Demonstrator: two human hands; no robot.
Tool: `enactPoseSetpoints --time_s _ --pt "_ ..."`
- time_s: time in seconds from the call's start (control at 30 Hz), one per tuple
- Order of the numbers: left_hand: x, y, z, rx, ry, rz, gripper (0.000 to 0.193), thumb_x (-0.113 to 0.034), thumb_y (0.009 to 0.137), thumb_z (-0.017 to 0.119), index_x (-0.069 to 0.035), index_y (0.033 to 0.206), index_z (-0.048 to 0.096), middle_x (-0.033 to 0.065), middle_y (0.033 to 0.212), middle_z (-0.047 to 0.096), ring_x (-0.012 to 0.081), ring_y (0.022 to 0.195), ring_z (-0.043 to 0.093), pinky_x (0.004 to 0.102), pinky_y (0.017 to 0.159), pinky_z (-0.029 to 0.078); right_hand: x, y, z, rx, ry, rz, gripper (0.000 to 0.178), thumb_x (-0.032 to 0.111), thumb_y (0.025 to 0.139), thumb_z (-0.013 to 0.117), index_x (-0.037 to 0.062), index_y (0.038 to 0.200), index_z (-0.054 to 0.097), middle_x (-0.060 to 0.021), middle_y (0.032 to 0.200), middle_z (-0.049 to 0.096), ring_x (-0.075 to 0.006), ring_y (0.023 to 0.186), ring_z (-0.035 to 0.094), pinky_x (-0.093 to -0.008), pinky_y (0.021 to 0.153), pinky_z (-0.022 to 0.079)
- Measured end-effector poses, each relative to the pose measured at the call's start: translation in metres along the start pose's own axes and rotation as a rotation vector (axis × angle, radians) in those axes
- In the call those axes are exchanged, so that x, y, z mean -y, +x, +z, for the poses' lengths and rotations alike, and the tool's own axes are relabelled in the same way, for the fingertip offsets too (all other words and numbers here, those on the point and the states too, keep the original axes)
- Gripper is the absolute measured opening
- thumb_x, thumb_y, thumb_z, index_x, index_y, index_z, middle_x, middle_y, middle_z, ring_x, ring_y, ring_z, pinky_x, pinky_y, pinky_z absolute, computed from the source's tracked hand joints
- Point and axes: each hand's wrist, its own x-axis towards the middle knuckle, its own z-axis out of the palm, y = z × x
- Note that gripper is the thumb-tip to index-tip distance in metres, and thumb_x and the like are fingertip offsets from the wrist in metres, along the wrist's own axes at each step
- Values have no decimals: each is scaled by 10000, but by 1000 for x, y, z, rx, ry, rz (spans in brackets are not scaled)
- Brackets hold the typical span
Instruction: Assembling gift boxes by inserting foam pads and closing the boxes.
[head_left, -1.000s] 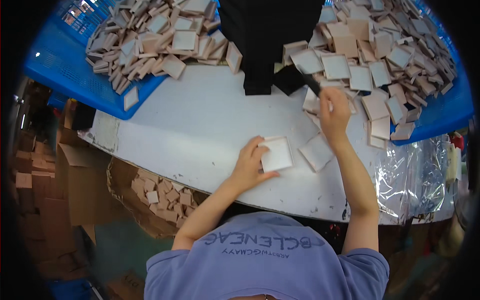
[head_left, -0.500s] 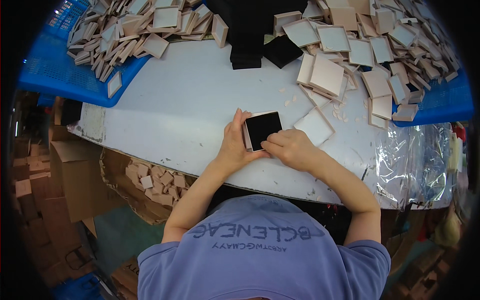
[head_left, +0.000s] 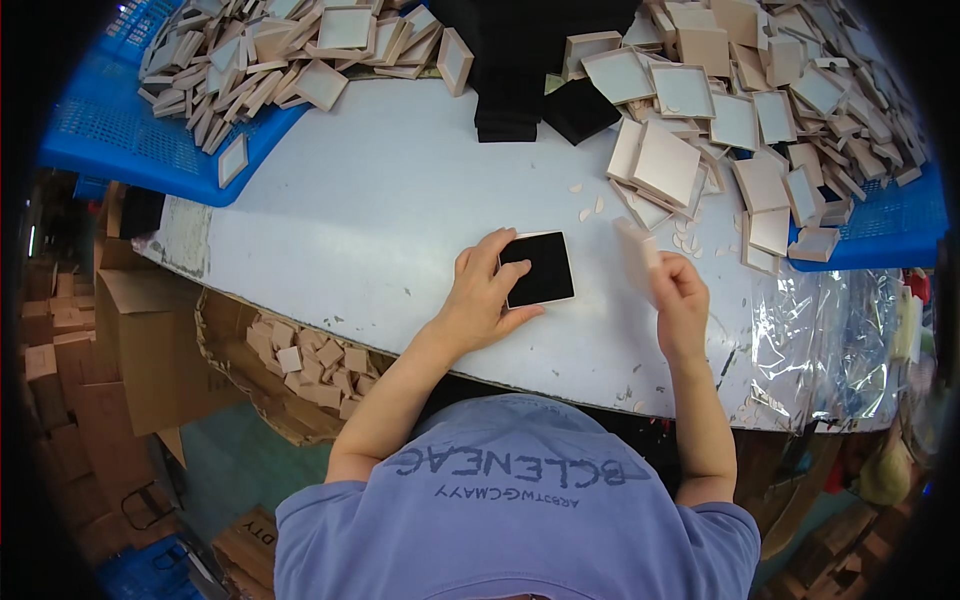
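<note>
On the white table in front of me lies a small shallow box point(head_left: 571, 268) with a pale rim, filled by a square black pad point(head_left: 545, 277). My left hand point(head_left: 480, 298) grips it from the left, thumb at the near edge and fingers at the far edge, one fingertip resting on the pad. To the right, my right hand point(head_left: 683, 303) is closed on a pale pink box lid point(head_left: 636, 254), raised on edge and blurred by motion. The fingertips behind the lid are partly hidden.
Heaps of pale box parts lie at the far left point(head_left: 265, 50) and far right point(head_left: 690, 110), reaching onto blue baskets point(head_left: 205, 170). Black pads point(head_left: 507, 125) are stacked at the back. Clear plastic bags point(head_left: 820, 345) cover the right edge. A carton point(head_left: 320, 425) of box pieces stands below left.
My right hand has left the black pad, moved right and picked up the lid that lay on the table. The left hand stays at the box, one finger now on the pad.
</note>
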Motion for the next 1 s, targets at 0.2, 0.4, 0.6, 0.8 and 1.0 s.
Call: enactPoseSetpoints --time_s 0.2,0.4,0.6,0.8,1.0 --pt "-16 19 -20 230 242 -5 560 -382 719 695 -208 1226 535 185 1238 408 326 1164 371 448 941 273 -30 6 -35 -181 -40 180 277 143 752 690 4 946 551 -82 1015 554 -122 841 513 -234 734 410" --pt "-8 15 -18 206 162 18 549 -361 720 696 -199 1221 540 192 1256 399 351 1171 380 457 933 289 7 11 -6 227 -1068 -529 741 271 596 800 35 1215 468 -166 1175 480 -323 1063 464 -380 910 380" --pt "1 3 -9 81 46 24 679 -249 664 763 -112 1260 468 235 1336 337 386 1170 407 462 908 351 3 29 10 232 -854 -558 837 331 504 835 41 1199 469 -180 1203 470 -362 1113 450 -431 931 368" --pt "20 2 4 -90 -179 154 1023 -254 627 805 -94 1400 154 280 1405 244 435 1164 410 463 935 368 5 48 73 484 -721 -643 756 393 497 819 54 1110 533 -170 1153 502 -364 1074 467 -453 905 377" --pt "8 -2 -5 79 -58 33 976 -270 621 772 -23 1387 219 264 1410 252 401 1212 392 461 953 343 11 32 75 602 -852 -804 665 446 608 744 105 1149 561 -196 1252 453 -365 1118 437 -484 938 361"
